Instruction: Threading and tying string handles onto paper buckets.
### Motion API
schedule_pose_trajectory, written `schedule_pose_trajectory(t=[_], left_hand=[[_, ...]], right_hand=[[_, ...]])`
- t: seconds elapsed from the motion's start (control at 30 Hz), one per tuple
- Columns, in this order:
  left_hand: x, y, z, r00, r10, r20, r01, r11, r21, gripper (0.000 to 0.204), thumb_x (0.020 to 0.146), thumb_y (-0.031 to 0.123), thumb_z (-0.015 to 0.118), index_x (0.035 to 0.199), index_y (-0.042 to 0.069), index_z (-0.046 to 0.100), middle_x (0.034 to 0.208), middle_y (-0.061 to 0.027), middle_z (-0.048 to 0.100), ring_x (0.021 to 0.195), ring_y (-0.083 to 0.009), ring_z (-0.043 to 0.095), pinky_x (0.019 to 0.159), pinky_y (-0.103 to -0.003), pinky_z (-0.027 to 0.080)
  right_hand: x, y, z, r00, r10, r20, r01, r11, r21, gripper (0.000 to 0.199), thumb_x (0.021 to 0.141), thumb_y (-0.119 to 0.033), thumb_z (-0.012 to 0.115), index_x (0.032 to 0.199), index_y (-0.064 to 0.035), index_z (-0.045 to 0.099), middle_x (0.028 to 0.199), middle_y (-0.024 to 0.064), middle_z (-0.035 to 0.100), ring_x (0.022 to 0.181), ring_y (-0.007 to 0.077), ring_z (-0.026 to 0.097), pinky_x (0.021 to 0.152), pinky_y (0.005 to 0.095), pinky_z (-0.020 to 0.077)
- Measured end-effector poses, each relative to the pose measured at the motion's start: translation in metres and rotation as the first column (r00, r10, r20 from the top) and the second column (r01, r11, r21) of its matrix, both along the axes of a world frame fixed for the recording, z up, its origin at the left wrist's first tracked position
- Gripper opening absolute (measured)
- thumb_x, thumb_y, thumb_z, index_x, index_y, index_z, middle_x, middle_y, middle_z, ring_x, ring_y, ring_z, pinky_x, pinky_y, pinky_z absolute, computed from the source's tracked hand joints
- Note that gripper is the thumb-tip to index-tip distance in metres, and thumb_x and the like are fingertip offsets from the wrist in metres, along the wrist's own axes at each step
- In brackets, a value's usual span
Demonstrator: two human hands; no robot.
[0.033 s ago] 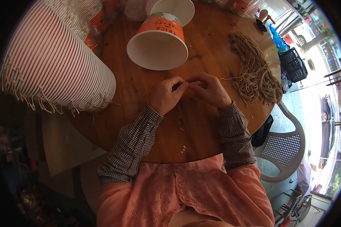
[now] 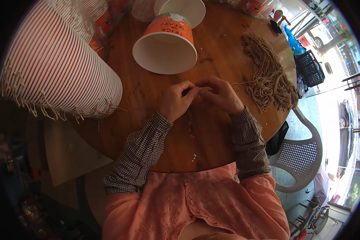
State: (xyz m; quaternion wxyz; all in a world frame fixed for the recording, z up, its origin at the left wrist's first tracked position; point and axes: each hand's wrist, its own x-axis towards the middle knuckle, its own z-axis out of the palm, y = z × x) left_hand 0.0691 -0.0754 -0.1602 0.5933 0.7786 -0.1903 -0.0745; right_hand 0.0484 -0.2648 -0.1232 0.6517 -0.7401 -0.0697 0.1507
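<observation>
Evidently, the left hand (image 2: 177,101) and right hand (image 2: 223,96) met over the wooden counter (image 2: 224,52), fingertips pinched closed for fine control, though whatever sat between them was too small to tell. Soft, tangled tan cord (image 2: 270,74) lay beside the right hand, presumably so its thin strand (image 2: 241,83) fed freely, while smooth paper tubs (image 2: 72,64) sat nested at the left, saving room.

A head-worn fisheye looks down at the table (image 2: 214,140) from nearby.
</observation>
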Motion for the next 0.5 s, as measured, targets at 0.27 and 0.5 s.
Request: schedule_pose_trajectory(t=[0.27, 0.5], left_hand=[[0.003, 0.002, 0.001, 0.997, 0.034, 0.064, -0.034, 0.999, 0.007, 0.029, 0.093, 0.027, 0.060, 0.089, -0.001, 0.064, 0.072, -0.0069, 0.065, 0.063, -0.0150, 0.061, 0.059, -0.029, 0.047], [0.004, 0.004, 0.012, 0.959, 0.079, -0.272, -0.182, 0.907, -0.379, 0.050, 0.098, 0.044, 0.050, 0.081, -0.001, 0.064, 0.066, -0.0011, 0.058, 0.058, -0.0072, 0.052, 0.053, -0.022, 0.043]], right_hand=[[0.001, 0.011, -0.012, 0.951, -0.085, 0.296, 0.131, 0.982, -0.138, 0.015, 0.087, -0.010, 0.066, 0.095, 0.0017, 0.064, 0.081, 0.0030, 0.065, 0.075, 0.0061, 0.059, 0.066, 0.0239, 0.0497], [-0.005, 0.012, -0.004, 0.925, -0.211, 0.317, 0.261, 0.957, -0.123, 0.013, 0.086, -0.010, 0.067, 0.091, 0.0022, 0.064, 0.076, 0.0035, 0.064, 0.072, 0.0057, 0.057, 0.065, 0.0238, 0.0484]])
